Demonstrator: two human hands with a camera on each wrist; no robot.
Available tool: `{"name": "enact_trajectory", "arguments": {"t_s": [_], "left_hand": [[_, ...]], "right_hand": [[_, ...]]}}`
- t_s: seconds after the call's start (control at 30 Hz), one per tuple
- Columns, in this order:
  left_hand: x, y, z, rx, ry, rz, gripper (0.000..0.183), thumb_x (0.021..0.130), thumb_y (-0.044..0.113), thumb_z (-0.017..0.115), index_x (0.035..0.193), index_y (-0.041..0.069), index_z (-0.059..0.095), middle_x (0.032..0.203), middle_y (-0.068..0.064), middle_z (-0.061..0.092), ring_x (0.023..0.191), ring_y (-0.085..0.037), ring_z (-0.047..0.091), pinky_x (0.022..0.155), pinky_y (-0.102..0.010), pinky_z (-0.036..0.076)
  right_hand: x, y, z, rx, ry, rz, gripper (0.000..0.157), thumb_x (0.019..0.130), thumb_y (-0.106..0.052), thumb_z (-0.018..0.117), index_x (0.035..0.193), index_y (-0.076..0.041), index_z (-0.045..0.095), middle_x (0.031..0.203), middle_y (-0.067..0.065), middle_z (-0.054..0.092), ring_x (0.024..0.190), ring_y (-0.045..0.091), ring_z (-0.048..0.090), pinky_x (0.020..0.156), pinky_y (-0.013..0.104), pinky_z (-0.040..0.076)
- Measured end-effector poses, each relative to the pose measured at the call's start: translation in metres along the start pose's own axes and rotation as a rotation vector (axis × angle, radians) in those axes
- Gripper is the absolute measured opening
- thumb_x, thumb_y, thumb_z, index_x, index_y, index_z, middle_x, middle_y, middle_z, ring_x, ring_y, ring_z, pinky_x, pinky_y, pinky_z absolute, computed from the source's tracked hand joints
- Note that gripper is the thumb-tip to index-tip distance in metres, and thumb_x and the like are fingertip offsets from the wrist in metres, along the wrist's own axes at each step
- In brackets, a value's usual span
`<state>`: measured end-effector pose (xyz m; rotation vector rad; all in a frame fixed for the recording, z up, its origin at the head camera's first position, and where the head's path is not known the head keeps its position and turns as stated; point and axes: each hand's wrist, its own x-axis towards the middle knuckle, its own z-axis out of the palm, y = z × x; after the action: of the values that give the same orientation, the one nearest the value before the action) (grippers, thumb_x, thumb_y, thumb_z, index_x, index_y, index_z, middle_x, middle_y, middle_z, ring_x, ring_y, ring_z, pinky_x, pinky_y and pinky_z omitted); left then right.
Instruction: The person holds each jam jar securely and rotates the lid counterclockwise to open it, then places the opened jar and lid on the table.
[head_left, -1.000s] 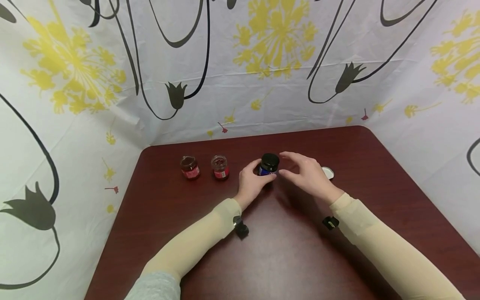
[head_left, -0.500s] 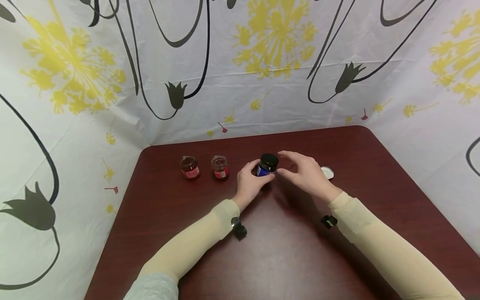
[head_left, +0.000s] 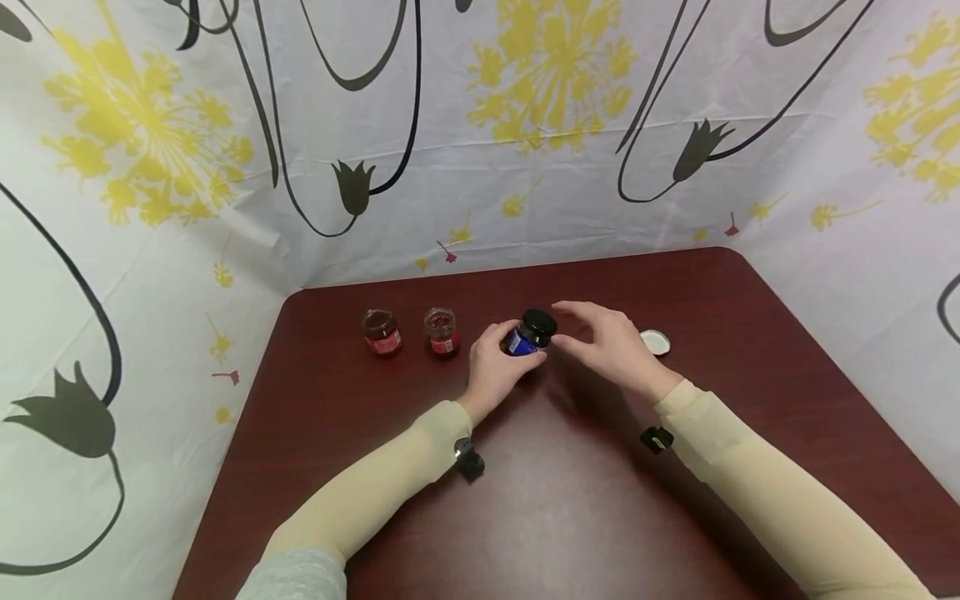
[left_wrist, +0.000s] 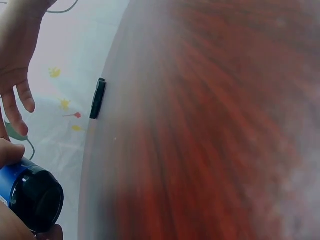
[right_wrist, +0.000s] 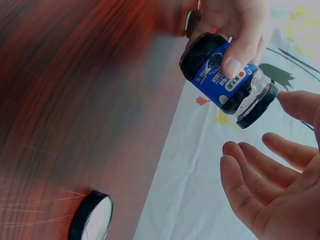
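My left hand (head_left: 495, 367) holds a glass jar (head_left: 525, 340) with a blue label, its fingers and thumb around the label. The jar leans to the right, and its black lid (head_left: 538, 323) is on. In the right wrist view, dark contents fill the lower part, with clear glass below the lid (right_wrist: 257, 106). My right hand (head_left: 611, 346) is beside the lid, fingers spread and gently bent, gripping nothing. Its thumb tip (right_wrist: 292, 102) is right at the lid's edge in that view. The left wrist view shows only the black end (left_wrist: 37, 200) of the jar past my fingers.
Two lidless glass jars with red labels, one further left (head_left: 382, 333) and one nearer (head_left: 442, 333), stand left of my hands. A loose lid (head_left: 656, 342), white inside up, lies right of my right hand. Patterned white cloth (head_left: 525, 208) hangs behind the dark red table (head_left: 540, 500).
The blue-labelled jar has gone from nearly upright to leaning right, as my left hand shifted slightly left. My right hand has moved slightly left, staying beside the lid.
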<state>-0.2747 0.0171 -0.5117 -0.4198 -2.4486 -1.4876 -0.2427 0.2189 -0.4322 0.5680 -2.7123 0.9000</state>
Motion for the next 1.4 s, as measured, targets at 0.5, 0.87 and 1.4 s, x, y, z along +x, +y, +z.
{"name": "enact_trajectory", "arguments": {"t_s": [0.5, 0.87, 1.4], "left_hand": [[-0.005, 0.0, -0.015, 0.071, -0.013, -0.011, 0.059, 0.063, 0.052, 0.077, 0.116, 0.035, 0.056, 0.097, 0.017, 0.05, 0.09, -0.002, 0.049, 0.076, -0.029, 0.047], [-0.01, -0.001, -0.022, 0.09, -0.009, 0.014, 0.058, 0.061, 0.054, 0.077, 0.113, 0.036, 0.056, 0.095, 0.019, 0.049, 0.087, 0.002, 0.048, 0.073, -0.026, 0.046], [-0.016, -0.001, -0.032, 0.097, -0.05, 0.027, 0.058, 0.061, 0.056, 0.075, 0.112, 0.035, 0.056, 0.094, 0.019, 0.048, 0.084, 0.0, 0.048, 0.068, -0.025, 0.047]], "right_hand": [[0.002, -0.004, 0.004, 0.012, -0.023, 0.006, 0.048, 0.081, -0.045, 0.064, 0.126, -0.033, 0.05, 0.117, -0.017, 0.052, 0.088, 0.009, 0.059, 0.068, 0.031, 0.047], [0.006, -0.006, 0.01, 0.065, -0.055, -0.004, 0.048, 0.081, -0.044, 0.064, 0.125, -0.039, 0.047, 0.115, -0.016, 0.054, 0.083, 0.001, 0.058, 0.064, 0.028, 0.048], [0.007, -0.009, 0.016, 0.16, -0.095, -0.015, 0.044, 0.082, -0.039, 0.065, 0.123, -0.036, 0.049, 0.11, -0.007, 0.061, 0.089, 0.002, 0.059, 0.07, 0.026, 0.049]]}}
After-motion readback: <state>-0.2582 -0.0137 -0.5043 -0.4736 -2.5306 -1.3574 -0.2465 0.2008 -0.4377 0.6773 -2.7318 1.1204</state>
